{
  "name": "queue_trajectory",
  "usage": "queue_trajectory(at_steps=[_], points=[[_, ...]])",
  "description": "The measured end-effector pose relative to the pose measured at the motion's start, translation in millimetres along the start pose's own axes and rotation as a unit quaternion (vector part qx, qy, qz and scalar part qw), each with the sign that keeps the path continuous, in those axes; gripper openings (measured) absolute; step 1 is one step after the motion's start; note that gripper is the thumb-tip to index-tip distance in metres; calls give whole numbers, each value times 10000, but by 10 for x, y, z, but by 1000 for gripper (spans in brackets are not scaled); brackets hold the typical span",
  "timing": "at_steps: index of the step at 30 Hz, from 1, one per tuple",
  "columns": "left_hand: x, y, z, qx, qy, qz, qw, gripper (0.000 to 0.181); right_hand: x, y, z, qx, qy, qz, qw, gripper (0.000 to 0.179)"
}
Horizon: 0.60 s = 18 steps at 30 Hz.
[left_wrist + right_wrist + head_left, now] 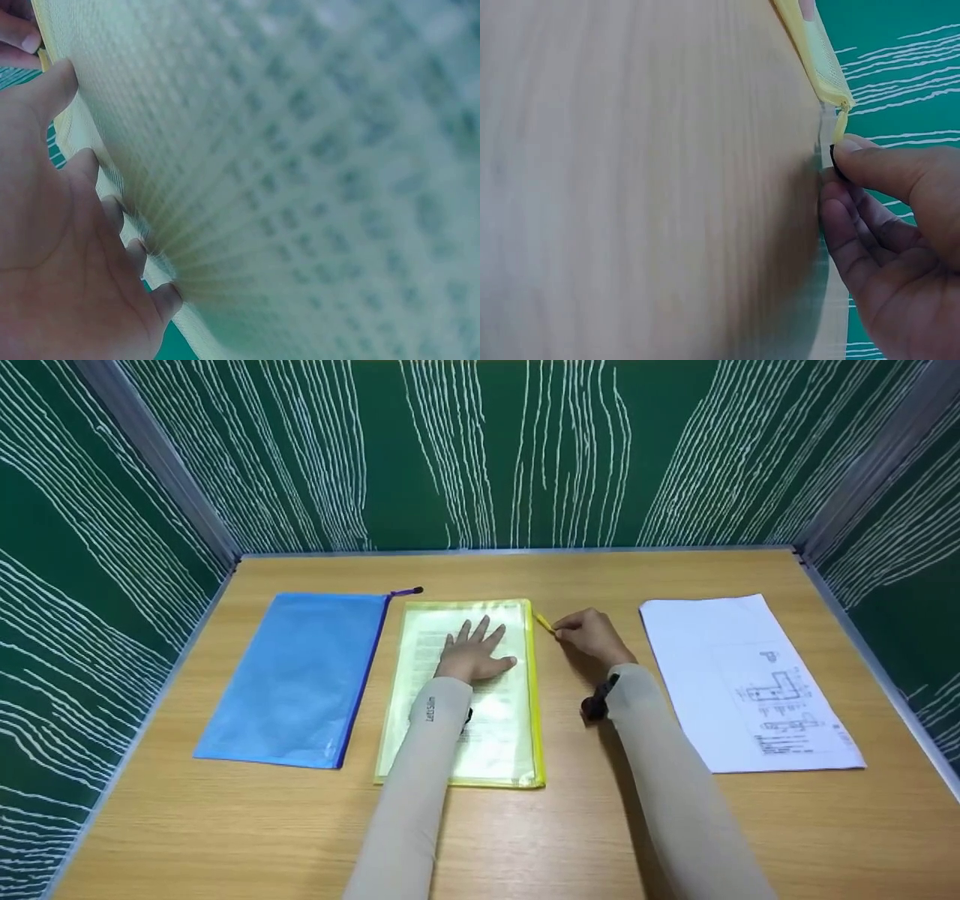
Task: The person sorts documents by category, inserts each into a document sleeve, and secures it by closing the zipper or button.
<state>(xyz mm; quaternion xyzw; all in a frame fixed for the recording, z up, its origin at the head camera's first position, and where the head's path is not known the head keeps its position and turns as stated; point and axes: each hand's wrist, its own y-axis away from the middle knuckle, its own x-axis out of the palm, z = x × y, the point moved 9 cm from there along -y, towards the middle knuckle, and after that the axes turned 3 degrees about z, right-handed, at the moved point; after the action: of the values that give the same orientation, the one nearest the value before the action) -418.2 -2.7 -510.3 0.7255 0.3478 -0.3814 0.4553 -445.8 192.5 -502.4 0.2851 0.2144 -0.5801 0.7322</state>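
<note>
A yellow mesh zip pouch point(491, 750) with printed sheets inside lies flat in the middle of the table. My left hand point(472, 655) rests on its upper part with the fingers spread; in the left wrist view the fingertips point(166, 300) press its surface. At the pouch's top right corner, my right hand point(595, 636) pinches the yellow pull tab point(543, 622) between thumb and fingers. The right wrist view shows the tab point(841, 126) stretching from the pouch corner to the thumb, with a dark end at the fingers. Along the pouch's right edge, the zip looks closed.
A blue zip pouch point(300, 682) with a purple edge and pull tab point(407, 592) lies to the left. On the right is a stack of white paper point(697, 675) whose top sheet carries a technical drawing. Green panels with white lines point(510, 457) enclose the wooden table point(555, 840).
</note>
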Motion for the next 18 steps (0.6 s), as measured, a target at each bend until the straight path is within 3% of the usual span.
queue_trajectory(at_steps=[18], points=[[3, 2, 0, 11, 71, 0, 10000, 72, -7, 122, -130, 227, -329, 358, 9986, 25]])
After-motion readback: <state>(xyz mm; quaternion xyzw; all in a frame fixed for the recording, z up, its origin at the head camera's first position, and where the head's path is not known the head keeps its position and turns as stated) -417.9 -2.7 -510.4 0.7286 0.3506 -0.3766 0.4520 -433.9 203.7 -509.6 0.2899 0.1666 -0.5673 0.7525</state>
